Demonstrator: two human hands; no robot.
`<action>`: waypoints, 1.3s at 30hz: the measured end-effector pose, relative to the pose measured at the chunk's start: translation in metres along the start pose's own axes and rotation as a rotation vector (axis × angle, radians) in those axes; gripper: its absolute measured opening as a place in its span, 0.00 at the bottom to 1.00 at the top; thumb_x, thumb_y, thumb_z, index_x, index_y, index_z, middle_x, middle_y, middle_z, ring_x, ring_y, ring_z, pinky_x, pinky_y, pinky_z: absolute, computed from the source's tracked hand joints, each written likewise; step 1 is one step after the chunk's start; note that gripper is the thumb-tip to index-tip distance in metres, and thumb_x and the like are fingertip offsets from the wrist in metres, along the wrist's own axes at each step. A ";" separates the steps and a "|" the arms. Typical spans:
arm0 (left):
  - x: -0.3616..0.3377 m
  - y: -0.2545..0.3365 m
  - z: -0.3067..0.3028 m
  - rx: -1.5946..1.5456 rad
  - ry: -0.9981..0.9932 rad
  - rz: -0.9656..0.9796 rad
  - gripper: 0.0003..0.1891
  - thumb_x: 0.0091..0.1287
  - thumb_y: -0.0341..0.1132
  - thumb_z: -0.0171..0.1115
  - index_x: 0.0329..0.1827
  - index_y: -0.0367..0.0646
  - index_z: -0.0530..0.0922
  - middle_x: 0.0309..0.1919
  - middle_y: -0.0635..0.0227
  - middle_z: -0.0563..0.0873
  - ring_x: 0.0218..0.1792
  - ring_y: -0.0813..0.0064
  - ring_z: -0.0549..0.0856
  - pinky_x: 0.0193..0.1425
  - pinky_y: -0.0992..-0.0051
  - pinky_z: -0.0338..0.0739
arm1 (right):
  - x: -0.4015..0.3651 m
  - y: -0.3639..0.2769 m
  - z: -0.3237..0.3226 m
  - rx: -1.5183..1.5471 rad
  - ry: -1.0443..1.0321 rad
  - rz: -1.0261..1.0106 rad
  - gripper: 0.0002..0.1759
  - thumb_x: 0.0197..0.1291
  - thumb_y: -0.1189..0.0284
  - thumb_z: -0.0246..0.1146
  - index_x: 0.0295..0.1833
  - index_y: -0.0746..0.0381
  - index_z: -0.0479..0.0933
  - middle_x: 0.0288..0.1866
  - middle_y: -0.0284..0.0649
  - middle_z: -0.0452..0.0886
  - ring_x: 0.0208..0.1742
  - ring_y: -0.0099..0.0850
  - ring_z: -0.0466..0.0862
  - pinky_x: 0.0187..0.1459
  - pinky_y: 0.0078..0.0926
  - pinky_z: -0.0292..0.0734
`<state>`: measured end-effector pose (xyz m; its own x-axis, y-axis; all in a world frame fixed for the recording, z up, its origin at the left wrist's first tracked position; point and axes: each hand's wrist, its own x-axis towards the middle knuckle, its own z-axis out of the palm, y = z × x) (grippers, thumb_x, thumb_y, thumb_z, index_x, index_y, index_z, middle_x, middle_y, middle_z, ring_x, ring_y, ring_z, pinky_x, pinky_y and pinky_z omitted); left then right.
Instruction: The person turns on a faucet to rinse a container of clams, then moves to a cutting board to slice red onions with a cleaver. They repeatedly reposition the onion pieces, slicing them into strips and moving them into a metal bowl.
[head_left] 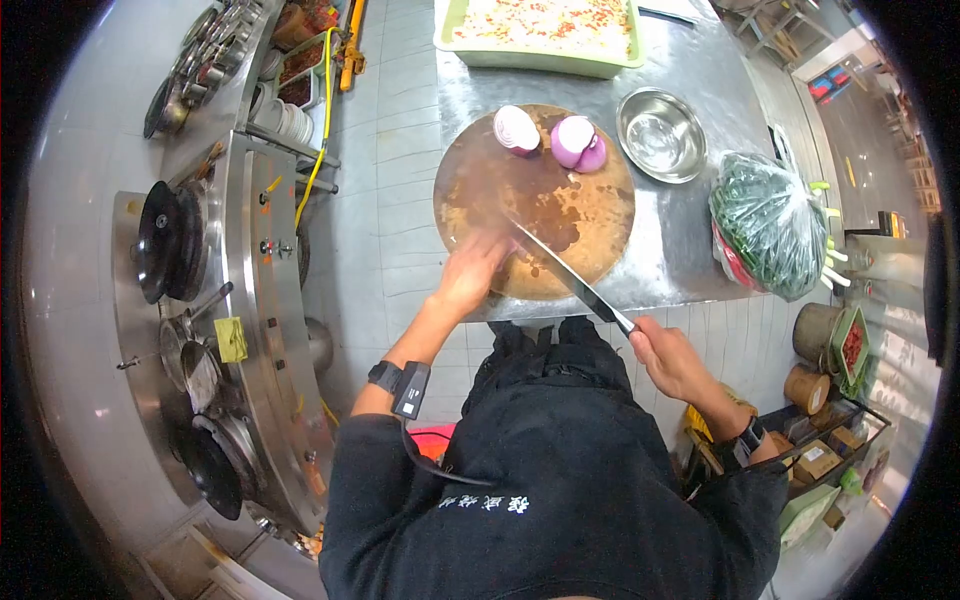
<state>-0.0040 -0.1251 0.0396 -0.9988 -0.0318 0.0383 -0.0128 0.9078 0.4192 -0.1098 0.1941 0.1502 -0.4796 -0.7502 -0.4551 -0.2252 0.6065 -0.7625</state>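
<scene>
My right hand (672, 358) grips the handle of a kitchen knife (568, 277), its blade slanting up and left across the round wooden chopping board (590, 225). On the board's near left part, the fingers of my left hand (478, 266) are bent and pressed down, close to the blade. A pinkish piece of red onion (513, 247) shows in part beside these fingers; the hand and blade cover the rest, and the area is slightly blurred. Toward the far side of the board lie a cut red onion half (516, 129) and more purple onion pieces (576, 144).
A steel bowl (662, 136) stands right of the board on the metal table (690, 235). Behind it sits a pale green tub (545, 62) of chopped food. A plastic bag of green vegetables (768, 225) lies at the right edge. Woks (160, 240) and a stove line the left.
</scene>
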 end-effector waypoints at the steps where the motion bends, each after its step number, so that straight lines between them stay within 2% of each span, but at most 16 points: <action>1: -0.001 0.000 0.001 -0.004 0.007 -0.002 0.20 0.58 0.27 0.55 0.55 0.39 0.76 0.60 0.57 0.77 0.61 0.53 0.75 0.65 0.61 0.72 | 0.000 -0.003 0.001 -0.017 0.005 -0.014 0.13 0.73 0.65 0.51 0.45 0.65 0.70 0.27 0.56 0.77 0.33 0.60 0.78 0.34 0.52 0.69; 8: -0.003 -0.001 0.005 -0.003 0.062 0.012 0.20 0.58 0.26 0.55 0.55 0.38 0.76 0.59 0.56 0.77 0.60 0.53 0.75 0.64 0.62 0.73 | 0.031 0.031 0.029 -0.083 -0.006 -0.029 0.13 0.73 0.64 0.52 0.44 0.65 0.70 0.27 0.59 0.77 0.33 0.62 0.78 0.34 0.55 0.68; 12: -0.002 0.001 0.001 -0.050 0.042 -0.009 0.20 0.58 0.25 0.55 0.56 0.38 0.76 0.59 0.56 0.78 0.60 0.53 0.76 0.64 0.62 0.73 | 0.023 0.012 0.011 -0.062 -0.010 -0.113 0.15 0.73 0.62 0.52 0.43 0.66 0.69 0.27 0.60 0.76 0.33 0.63 0.77 0.34 0.56 0.68; 15: -0.002 0.003 0.005 -0.040 0.138 -0.004 0.15 0.61 0.28 0.53 0.52 0.41 0.78 0.56 0.56 0.79 0.58 0.52 0.77 0.59 0.60 0.74 | 0.014 0.005 0.006 -0.015 -0.009 -0.069 0.15 0.73 0.62 0.52 0.42 0.65 0.69 0.27 0.60 0.76 0.33 0.63 0.77 0.34 0.56 0.68; 19: -0.008 -0.001 0.013 -0.023 0.123 -0.018 0.15 0.61 0.27 0.54 0.52 0.41 0.78 0.56 0.55 0.79 0.57 0.51 0.77 0.59 0.60 0.74 | 0.032 0.028 0.028 -0.097 -0.012 -0.075 0.15 0.73 0.62 0.52 0.43 0.66 0.69 0.29 0.60 0.77 0.35 0.63 0.77 0.35 0.56 0.68; 24: -0.008 -0.003 0.015 -0.036 0.156 -0.026 0.15 0.62 0.26 0.54 0.52 0.41 0.78 0.57 0.55 0.79 0.59 0.51 0.77 0.61 0.60 0.74 | 0.019 0.003 0.003 -0.009 -0.060 -0.066 0.17 0.73 0.60 0.51 0.43 0.66 0.69 0.30 0.61 0.77 0.36 0.63 0.77 0.36 0.57 0.67; 29: -0.010 -0.005 0.018 -0.055 0.151 -0.008 0.16 0.61 0.26 0.55 0.52 0.41 0.78 0.57 0.54 0.79 0.58 0.51 0.77 0.61 0.59 0.74 | 0.036 0.024 0.025 -0.066 -0.043 -0.065 0.16 0.73 0.62 0.51 0.43 0.66 0.69 0.29 0.61 0.77 0.36 0.63 0.77 0.36 0.56 0.68; 33: -0.011 -0.008 0.017 -0.075 0.188 -0.003 0.16 0.60 0.26 0.56 0.52 0.41 0.79 0.54 0.54 0.80 0.56 0.50 0.78 0.58 0.59 0.74 | 0.027 0.005 0.010 -0.021 -0.072 -0.086 0.17 0.73 0.62 0.51 0.42 0.67 0.69 0.30 0.62 0.77 0.37 0.64 0.77 0.36 0.56 0.68; 36: -0.012 -0.008 0.019 -0.069 0.199 -0.012 0.16 0.59 0.25 0.56 0.51 0.41 0.79 0.51 0.55 0.81 0.53 0.51 0.78 0.56 0.58 0.75 | 0.022 0.003 0.006 0.011 -0.085 -0.030 0.16 0.73 0.63 0.52 0.42 0.68 0.70 0.31 0.62 0.77 0.37 0.63 0.78 0.36 0.54 0.69; 39: -0.013 -0.003 0.012 -0.076 0.138 -0.014 0.16 0.58 0.23 0.55 0.51 0.36 0.77 0.54 0.52 0.79 0.56 0.50 0.77 0.60 0.59 0.75 | 0.043 0.018 0.026 -0.093 -0.071 -0.047 0.15 0.72 0.64 0.53 0.43 0.68 0.70 0.30 0.62 0.77 0.37 0.62 0.78 0.35 0.51 0.70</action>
<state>0.0080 -0.1229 0.0268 -0.9824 -0.1056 0.1538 -0.0174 0.8728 0.4878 -0.1122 0.1663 0.1047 -0.4061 -0.7931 -0.4540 -0.3255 0.5897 -0.7391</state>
